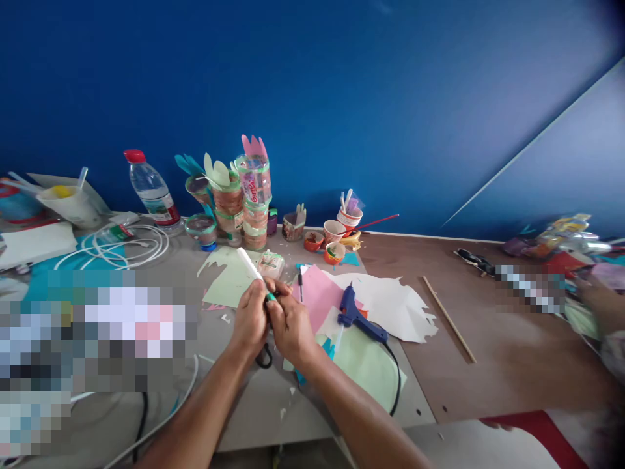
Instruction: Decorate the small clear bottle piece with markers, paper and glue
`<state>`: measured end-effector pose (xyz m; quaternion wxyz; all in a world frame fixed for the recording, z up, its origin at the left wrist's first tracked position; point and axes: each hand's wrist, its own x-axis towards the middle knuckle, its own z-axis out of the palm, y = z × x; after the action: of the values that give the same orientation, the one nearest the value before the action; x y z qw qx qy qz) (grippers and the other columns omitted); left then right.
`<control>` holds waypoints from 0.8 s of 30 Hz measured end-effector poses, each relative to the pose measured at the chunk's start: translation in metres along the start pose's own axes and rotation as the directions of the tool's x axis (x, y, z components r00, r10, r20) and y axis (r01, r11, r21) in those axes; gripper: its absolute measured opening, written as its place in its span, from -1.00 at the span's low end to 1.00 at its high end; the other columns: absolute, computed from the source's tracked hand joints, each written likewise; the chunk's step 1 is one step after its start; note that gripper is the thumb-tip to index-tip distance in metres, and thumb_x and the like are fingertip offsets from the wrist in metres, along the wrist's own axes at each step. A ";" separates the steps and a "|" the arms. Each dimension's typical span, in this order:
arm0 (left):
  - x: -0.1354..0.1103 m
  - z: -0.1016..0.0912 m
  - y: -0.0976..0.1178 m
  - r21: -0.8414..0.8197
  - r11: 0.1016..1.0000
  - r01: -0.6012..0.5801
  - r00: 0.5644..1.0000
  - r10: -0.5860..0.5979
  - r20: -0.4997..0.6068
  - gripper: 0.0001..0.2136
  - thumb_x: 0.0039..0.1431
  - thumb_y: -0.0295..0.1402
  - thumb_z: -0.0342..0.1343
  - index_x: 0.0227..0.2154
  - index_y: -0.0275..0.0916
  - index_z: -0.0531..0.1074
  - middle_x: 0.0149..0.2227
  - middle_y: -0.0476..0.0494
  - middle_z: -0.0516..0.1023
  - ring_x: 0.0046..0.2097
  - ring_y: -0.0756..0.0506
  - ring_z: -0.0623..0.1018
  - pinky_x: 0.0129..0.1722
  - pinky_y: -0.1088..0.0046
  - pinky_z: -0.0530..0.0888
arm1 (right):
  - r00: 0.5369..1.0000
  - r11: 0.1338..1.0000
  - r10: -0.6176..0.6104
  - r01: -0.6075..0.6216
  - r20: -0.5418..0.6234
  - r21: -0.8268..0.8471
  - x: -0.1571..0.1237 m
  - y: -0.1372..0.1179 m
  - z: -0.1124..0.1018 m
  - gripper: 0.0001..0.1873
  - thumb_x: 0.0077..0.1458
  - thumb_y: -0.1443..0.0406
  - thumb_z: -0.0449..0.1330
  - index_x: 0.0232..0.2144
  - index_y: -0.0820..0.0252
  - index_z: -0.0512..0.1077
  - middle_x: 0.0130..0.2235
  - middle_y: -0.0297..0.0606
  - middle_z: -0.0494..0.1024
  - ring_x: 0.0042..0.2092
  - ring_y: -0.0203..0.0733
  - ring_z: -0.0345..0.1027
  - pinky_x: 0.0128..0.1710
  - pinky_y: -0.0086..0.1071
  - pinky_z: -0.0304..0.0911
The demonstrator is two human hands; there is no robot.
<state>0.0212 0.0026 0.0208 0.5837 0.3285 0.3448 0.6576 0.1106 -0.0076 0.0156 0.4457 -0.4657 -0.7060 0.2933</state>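
Note:
Near the table's middle, my left hand is closed around a white marker, which points up and to the left. My right hand presses against the left one, its fingers closed at the marker's lower, green part. Both hands hide much of that end. A blue glue gun lies to the right of my hands on cut paper. Just beyond them are a pink sheet, a dark pen and a small clear box.
Stacked decorated cups with paper petals stand along the blue wall, beside a water bottle. Paper cups sit further right. A wooden stick lies on the brown tabletop. White cable coils at left. Another person's hand shows far right.

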 end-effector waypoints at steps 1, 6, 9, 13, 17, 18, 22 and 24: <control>-0.001 0.001 0.001 -0.020 1.000 0.008 1.000 -0.008 -0.009 -0.68 0.11 -0.05 0.12 -0.47 -0.22 0.31 -0.39 -0.09 0.54 -0.21 -0.11 0.54 -0.18 0.37 0.44 | 1.000 1.000 -0.011 0.011 0.003 -0.005 0.000 0.000 0.000 -0.68 0.24 0.18 -0.09 -0.38 0.16 0.39 -0.40 -0.24 0.46 -0.36 -0.18 0.33 -0.32 -0.37 0.24; 0.000 0.003 0.004 -0.116 0.993 0.010 0.998 -0.016 -0.054 -0.67 0.10 -0.04 0.14 -0.47 -0.22 0.31 -0.39 -0.06 0.52 -0.22 -0.10 0.54 -0.18 0.37 0.45 | 0.999 0.998 -0.041 0.042 0.018 -0.047 0.004 -0.001 0.001 -0.70 0.25 0.19 -0.07 -0.28 0.17 0.42 -0.31 -0.17 0.52 -0.29 -0.16 0.38 -0.24 -0.36 0.29; 0.001 0.004 0.006 -0.138 0.990 0.000 0.998 -0.009 -0.068 -0.66 0.08 -0.03 0.16 -0.48 -0.22 0.33 -0.41 -0.06 0.51 -0.23 -0.10 0.54 -0.17 0.37 0.46 | 0.999 0.997 -0.032 0.033 0.015 -0.065 0.004 -0.004 0.001 -0.69 0.26 0.19 -0.06 -0.27 0.20 0.43 -0.30 -0.13 0.54 -0.28 -0.14 0.40 -0.24 -0.36 0.30; 0.000 0.005 0.007 -0.151 0.989 -0.001 0.998 -0.008 -0.059 -0.66 0.08 -0.03 0.16 -0.50 -0.23 0.34 -0.43 -0.06 0.49 -0.23 -0.09 0.53 -0.14 0.36 0.46 | 0.999 0.996 -0.030 0.031 0.014 -0.080 0.004 -0.005 0.000 -0.66 0.26 0.18 -0.07 -0.24 0.24 0.44 -0.26 -0.06 0.56 -0.23 -0.10 0.44 -0.20 -0.33 0.31; 0.001 0.005 0.007 -0.219 0.975 0.022 0.999 -0.030 -0.036 -0.66 0.06 -0.04 0.20 -0.51 -0.22 0.33 -0.46 0.00 0.44 -0.24 -0.07 0.52 -0.12 0.36 0.46 | 0.998 0.994 -0.054 0.055 0.012 -0.094 0.004 -0.003 0.000 -0.64 0.27 0.16 -0.07 -0.22 0.25 0.44 -0.26 -0.05 0.56 -0.22 -0.09 0.45 -0.20 -0.34 0.32; 0.002 0.004 0.008 -0.228 0.973 0.025 0.999 -0.034 -0.038 -0.66 0.05 -0.04 0.21 -0.52 -0.22 0.32 -0.46 0.01 0.44 -0.24 -0.07 0.51 -0.12 0.36 0.46 | 0.998 0.993 -0.062 0.063 0.010 -0.098 0.004 -0.003 0.000 -0.64 0.26 0.15 -0.07 -0.22 0.26 0.44 -0.26 -0.04 0.56 -0.23 -0.09 0.45 -0.21 -0.34 0.33; 0.001 0.006 0.008 -0.212 0.977 0.022 0.998 -0.033 -0.049 -0.64 0.02 -0.02 0.22 -0.52 -0.22 0.32 -0.46 -0.01 0.45 -0.25 -0.08 0.52 -0.12 0.34 0.46 | 0.998 0.991 -0.060 0.059 -0.004 -0.117 0.005 -0.003 0.001 -0.67 0.25 0.16 -0.04 -0.24 0.24 0.43 -0.27 -0.05 0.57 -0.24 -0.10 0.45 -0.23 -0.35 0.33; -0.001 0.008 0.007 -0.203 0.979 0.022 0.999 -0.032 -0.042 -0.64 0.02 -0.02 0.22 -0.52 -0.22 0.33 -0.46 -0.02 0.46 -0.24 -0.09 0.52 -0.13 0.33 0.46 | 0.999 0.992 -0.048 0.047 -0.010 -0.119 0.006 -0.004 0.001 -0.68 0.25 0.18 -0.04 -0.25 0.24 0.43 -0.28 -0.05 0.57 -0.25 -0.10 0.45 -0.24 -0.34 0.33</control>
<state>0.0244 0.0012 0.0314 0.6151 0.2476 0.2935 0.6886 0.1073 -0.0040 0.0205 0.4287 -0.4764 -0.7301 0.2371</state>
